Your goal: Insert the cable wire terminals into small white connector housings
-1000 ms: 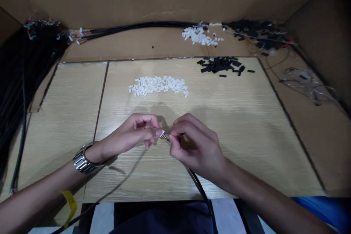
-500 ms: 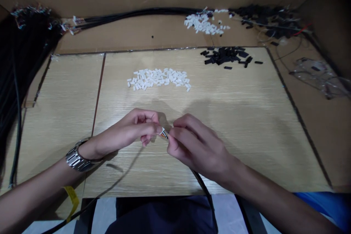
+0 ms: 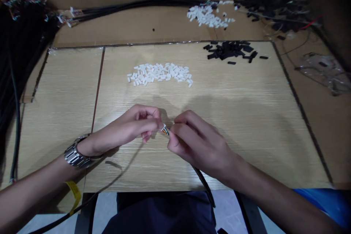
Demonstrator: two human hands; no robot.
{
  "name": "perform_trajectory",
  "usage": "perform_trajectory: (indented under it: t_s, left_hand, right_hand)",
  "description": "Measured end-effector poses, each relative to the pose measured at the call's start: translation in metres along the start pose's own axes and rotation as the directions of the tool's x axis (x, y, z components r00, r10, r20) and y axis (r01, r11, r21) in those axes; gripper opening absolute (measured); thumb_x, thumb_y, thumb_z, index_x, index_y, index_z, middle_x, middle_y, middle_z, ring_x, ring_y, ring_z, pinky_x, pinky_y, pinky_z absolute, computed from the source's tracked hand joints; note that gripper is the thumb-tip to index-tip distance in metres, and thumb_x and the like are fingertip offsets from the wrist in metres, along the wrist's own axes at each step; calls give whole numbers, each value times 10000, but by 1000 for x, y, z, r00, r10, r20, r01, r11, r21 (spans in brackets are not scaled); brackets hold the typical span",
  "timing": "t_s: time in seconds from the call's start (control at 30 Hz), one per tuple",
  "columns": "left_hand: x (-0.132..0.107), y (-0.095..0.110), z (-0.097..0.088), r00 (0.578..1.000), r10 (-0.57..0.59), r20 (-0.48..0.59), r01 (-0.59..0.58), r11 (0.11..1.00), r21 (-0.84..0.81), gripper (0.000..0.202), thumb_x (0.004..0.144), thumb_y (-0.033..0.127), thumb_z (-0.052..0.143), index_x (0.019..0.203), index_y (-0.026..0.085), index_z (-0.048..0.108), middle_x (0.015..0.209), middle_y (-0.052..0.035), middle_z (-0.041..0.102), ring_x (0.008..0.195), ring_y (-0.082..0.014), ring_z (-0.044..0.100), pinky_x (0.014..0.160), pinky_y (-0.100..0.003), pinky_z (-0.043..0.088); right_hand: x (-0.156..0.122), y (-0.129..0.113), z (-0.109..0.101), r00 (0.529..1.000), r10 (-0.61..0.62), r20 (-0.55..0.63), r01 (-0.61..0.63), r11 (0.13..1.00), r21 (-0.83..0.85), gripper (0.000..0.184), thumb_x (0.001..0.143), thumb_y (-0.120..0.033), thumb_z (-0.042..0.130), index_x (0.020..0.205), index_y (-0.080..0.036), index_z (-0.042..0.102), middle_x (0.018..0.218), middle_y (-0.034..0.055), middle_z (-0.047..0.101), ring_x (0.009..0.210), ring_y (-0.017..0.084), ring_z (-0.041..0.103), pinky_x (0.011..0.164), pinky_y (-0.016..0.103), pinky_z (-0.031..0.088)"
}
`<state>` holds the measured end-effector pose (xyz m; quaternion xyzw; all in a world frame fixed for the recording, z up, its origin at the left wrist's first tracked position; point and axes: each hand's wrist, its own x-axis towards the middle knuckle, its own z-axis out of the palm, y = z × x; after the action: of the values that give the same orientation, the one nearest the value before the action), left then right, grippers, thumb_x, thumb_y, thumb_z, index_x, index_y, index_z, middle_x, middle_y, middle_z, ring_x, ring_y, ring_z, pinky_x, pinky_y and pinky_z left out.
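Between my fingertips is a small white connector [image 3: 163,127] with thin coloured wires [image 3: 166,131] running out of it. My left hand [image 3: 139,122] pinches the connector between thumb and forefinger. On the other side, my right hand [image 3: 196,140] grips the wires close to the end of a black cable [image 3: 202,181], which leaves below the palm and hangs over the table's front edge. Another stretch of dark cable [image 3: 90,201] with a yellow tag [image 3: 74,193] passes under my left forearm. My fingers hide part of the connector and the cable end.
White connector housings [image 3: 159,73] lie heaped on the wooden table [image 3: 233,117], with black pieces [image 3: 230,50] behind to the right. A second white heap [image 3: 205,16] sits on the cardboard. Bundled black cables [image 3: 24,47] fill the left side; clear plastic [image 3: 326,69] lies at right.
The whole view has shifted slightly, with the far items appearing higher. Both hands keep their grip on the connector and the wired cable end, nearly unmoved.
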<state>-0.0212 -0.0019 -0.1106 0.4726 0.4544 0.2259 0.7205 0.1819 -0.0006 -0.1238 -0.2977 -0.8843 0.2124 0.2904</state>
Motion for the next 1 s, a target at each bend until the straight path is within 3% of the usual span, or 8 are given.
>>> perform_trajectory:
  t_s: [0.17, 0.3, 0.4, 0.5, 0.6, 0.7, 0.83, 1.0]
  left_hand:
    - [2, -3, 0, 998, 55, -24, -55, 998, 7, 184, 896, 162, 541, 713, 156, 523, 611, 50, 485, 553, -72, 472, 539, -181, 407]
    - [1, -14, 2, 967, 226, -116, -225, 974, 26, 113, 919, 278, 584, 913, 169, 554, 732, 33, 506, 581, -76, 507, 546, -191, 446]
    - [0, -18, 3, 884, 451, -122, -409, 873, 265, 155, 886, 258, 641, 1003, 173, 585, 780, 11, 514, 643, -97, 515, 580, -212, 456]
    - [-1, -17, 0, 787, 616, -7, -516, 665, 540, 136, 859, 183, 673, 991, 177, 642, 775, -7, 560, 689, -118, 538, 623, -236, 462]
    - [-2, -14, -5, 696, 714, 76, -578, 494, 649, 142, 868, 128, 652, 996, 190, 648, 834, -33, 637, 738, -128, 589, 647, -239, 489]
    - [-4, -13, -9, 629, 764, 148, -599, 354, 718, 179, 859, 115, 650, 1015, 203, 645, 864, -39, 653, 751, -133, 618, 648, -237, 510]
    - [-8, -13, -11, 498, 814, 298, -581, 58, 812, 129, 854, 145, 651, 979, 177, 646, 766, -27, 633, 638, -131, 598, 553, -247, 476]
    - [-13, -9, -14, 427, 798, 424, -534, -156, 831, 151, 863, 115, 635, 967, 218, 668, 717, 2, 663, 653, -145, 621, 530, -252, 475]
  right_hand:
    - [0, 2, 0, 997, 69, -37, -62, 985, 158, 163, 833, -56, 538, 860, -214, 512, 823, 16, 542, 673, 110, 546, 547, 226, 458]
    - [2, 5, 0, 993, 113, -35, -99, 955, 278, 180, 821, -52, 567, 871, -218, 515, 820, 5, 529, 670, 104, 544, 546, 217, 461]
    - [3, 6, 0, 993, 104, -48, -85, 953, 292, 186, 821, -50, 570, 880, -220, 525, 827, 6, 532, 692, 111, 553, 564, 225, 464]
    - [5, 6, -1, 991, 127, -51, -102, 933, 345, 155, 826, -70, 577, 859, -217, 540, 815, 3, 532, 691, 116, 552, 576, 241, 458]
    - [8, 6, -3, 977, 215, -3, -190, 870, 455, 128, 809, -83, 598, 795, -200, 548, 768, -7, 519, 665, 111, 528, 566, 242, 426]
    - [11, 5, -5, 938, 309, 154, -334, 699, 632, 103, 810, -112, 609, 765, -189, 558, 750, -16, 516, 663, 105, 495, 571, 237, 399]
    - [13, 9, -7, 806, 335, 488, -583, 302, 755, 117, 814, -252, 677, 786, -182, 587, 687, -42, 498, 606, 89, 448, 548, 220, 359]
    - [12, 12, -3, 724, 286, 628, -675, 109, 729, 165, 820, -326, 687, 792, -172, 636, 669, -37, 538, 641, 98, 494, 630, 238, 381]
